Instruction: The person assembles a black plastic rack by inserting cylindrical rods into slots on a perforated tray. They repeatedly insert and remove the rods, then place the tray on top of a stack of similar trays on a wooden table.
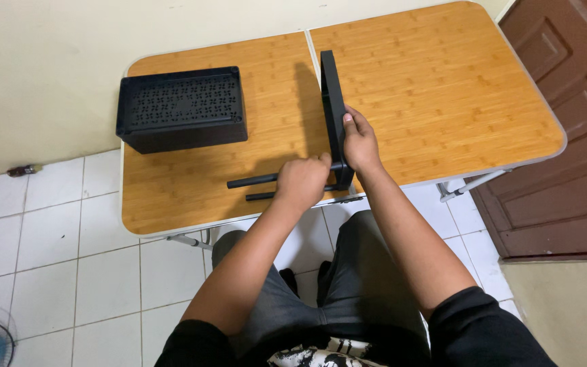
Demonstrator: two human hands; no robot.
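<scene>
Hands meet at the near edge of a folding table with a bamboo-patterned wooden top and pale metal rim (171, 204), where a seated person in dark trousers works on a flat black plastic panel (331, 95) stood on its long edge. The left hand (300, 183) is closed around the upper of two thin black rods (253, 181) that jut leftward from the panel's near end; the second rod (259, 196) lies just below it, parallel and apparently untouched. The right hand (360, 144) clasps the panel's near end, thumb on top and fingers wrapped down the right face, holding it upright.

Judging by how things lie, both rods appear already seated at the panel's near corner, with the left hand possibly pressing or turning one home; whether either is fully in cannot be told, since the hands hide the joint. No rods show at the panel's far end.

Panel's long axis runs away from the person, nearly along the centre seam of the tabletop, leaning slightly left towards its far end. Rods lie crosswise to it, free ends pointing left along the table's near edge.

Farther back on the left half, well apart from the hands, rests a black perforated plastic box (181, 109), untouched.
</scene>
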